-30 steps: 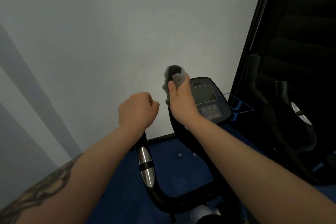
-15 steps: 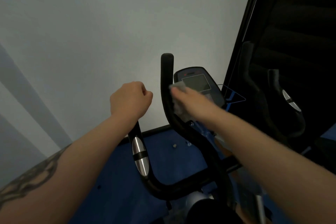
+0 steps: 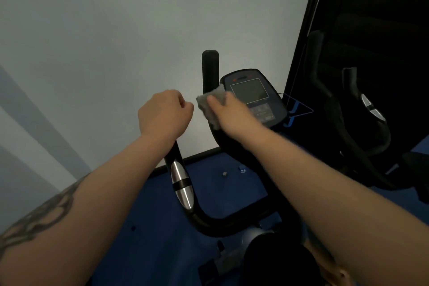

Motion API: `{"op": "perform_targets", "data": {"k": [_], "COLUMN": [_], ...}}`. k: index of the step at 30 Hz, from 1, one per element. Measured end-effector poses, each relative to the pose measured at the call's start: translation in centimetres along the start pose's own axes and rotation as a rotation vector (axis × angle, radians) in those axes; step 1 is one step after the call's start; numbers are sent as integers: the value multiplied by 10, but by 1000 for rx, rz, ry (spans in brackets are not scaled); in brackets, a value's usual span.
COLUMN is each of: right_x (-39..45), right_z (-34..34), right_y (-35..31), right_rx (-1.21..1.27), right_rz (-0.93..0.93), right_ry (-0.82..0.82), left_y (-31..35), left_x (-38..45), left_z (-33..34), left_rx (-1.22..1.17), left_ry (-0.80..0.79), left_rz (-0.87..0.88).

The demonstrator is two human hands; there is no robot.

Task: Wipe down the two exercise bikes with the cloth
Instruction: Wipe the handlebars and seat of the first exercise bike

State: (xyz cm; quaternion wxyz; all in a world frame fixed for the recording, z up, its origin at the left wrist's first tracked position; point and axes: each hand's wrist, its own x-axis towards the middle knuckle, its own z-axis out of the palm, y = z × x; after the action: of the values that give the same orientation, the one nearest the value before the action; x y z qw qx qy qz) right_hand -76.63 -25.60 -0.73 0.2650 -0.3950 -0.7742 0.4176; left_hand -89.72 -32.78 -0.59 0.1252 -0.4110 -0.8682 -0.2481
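The near exercise bike (image 3: 232, 223) stands facing the wall (image 3: 116, 30), its console (image 3: 253, 95) to the right of the right handlebar (image 3: 210, 67). The left hand (image 3: 163, 116) sits on top of the left handlebar (image 3: 181, 181). The right hand (image 3: 232, 111) lies over the cloth (image 3: 210, 104), on the right handlebar beside the console. The second bike (image 3: 362, 127) stands further right, against a dark panel (image 3: 371, 7).

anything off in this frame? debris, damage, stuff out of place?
Minor: a small pale speck and a bluish bit lie loose on the blue floor under the handlebars; too small to identify. Bike and console look intact.
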Motion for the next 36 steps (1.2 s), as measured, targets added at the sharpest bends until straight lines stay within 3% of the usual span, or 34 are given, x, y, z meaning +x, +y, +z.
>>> {"op": "perform_targets", "data": {"k": [4, 9, 11, 14, 18, 23, 27, 31, 36], "right_x": [-22, -34, -21, -10, -37, -44, -36, -63, -75], "right_z": [17, -31, -37, -9, 11, -58, -47, -11, -76], "right_y": [8, 19, 10, -5, 14, 46, 37, 46, 72], "right_rx": [-107, -475, -375, -88, -146, -261, -56, -223, -364], "right_rz": [-63, -165, -112, -40, -155, -130, -142, -261, -358], "right_ry": [-2, -197, -220, -106, 98, -217, -80, -55, -287], "left_y": [-1, -2, -1, 1, 0, 0, 2, 2, 5], "left_x": [-2, -1, 0, -1, -4, -4, -4, -9, -24], "left_z": [1, 2, 3, 2, 0, 2, 0, -4, -13], "left_rx": [-4, 3, 9, 22, 8, -7, -7, -58, -298], "left_ry": [18, 31, 36, 37, 33, 49, 51, 122, 279], "left_rz": [27, 33, 34, 43, 42, 40, 37, 90, 217]}}
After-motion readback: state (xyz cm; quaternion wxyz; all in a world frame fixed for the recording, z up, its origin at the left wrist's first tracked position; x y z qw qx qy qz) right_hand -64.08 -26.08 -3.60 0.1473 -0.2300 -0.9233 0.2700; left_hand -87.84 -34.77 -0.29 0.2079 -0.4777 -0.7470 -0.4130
